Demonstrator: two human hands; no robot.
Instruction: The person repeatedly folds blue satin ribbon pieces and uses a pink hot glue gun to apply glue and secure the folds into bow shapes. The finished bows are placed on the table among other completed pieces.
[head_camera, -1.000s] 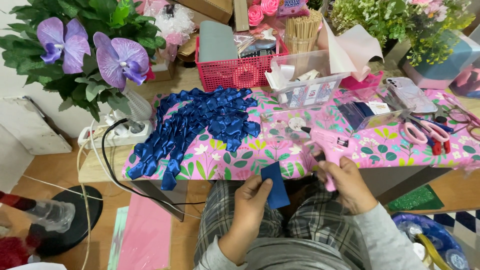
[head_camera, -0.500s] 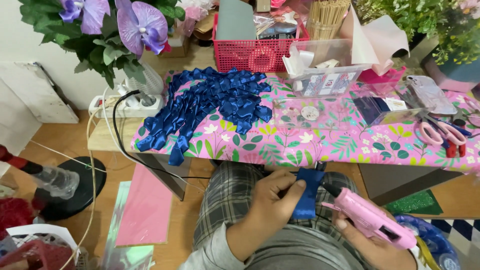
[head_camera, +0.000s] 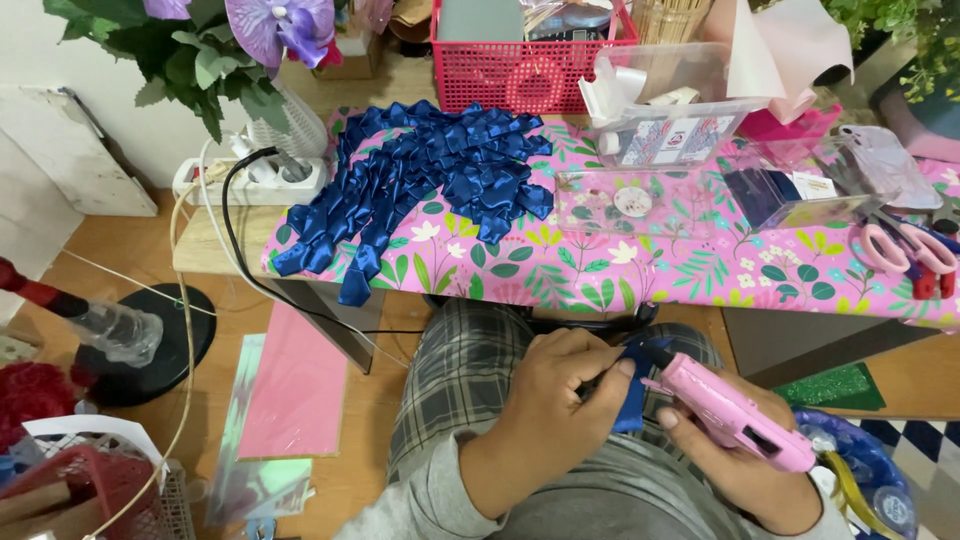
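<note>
My left hand (head_camera: 555, 405) pinches a small folded piece of blue satin ribbon (head_camera: 632, 395) over my lap. My right hand (head_camera: 735, 465) grips a pink glue gun (head_camera: 735, 412), its nozzle touching the ribbon piece. On the low table covered with a pink floral cloth (head_camera: 680, 265) lies a pile of folded blue ribbon pieces (head_camera: 420, 180), spread across its left half.
A red basket (head_camera: 520, 60), clear plastic boxes (head_camera: 670, 125) and pink scissors (head_camera: 905, 250) stand on the table. A white power strip (head_camera: 255, 180) with a black cable sits at the left. Pink paper sheets (head_camera: 295, 385) lie on the wooden floor beside a black stand (head_camera: 150, 340).
My view has tilted down toward my lap. My right hand brought the glue gun from the table edge down to the ribbon piece, which my left hand kept holding.
</note>
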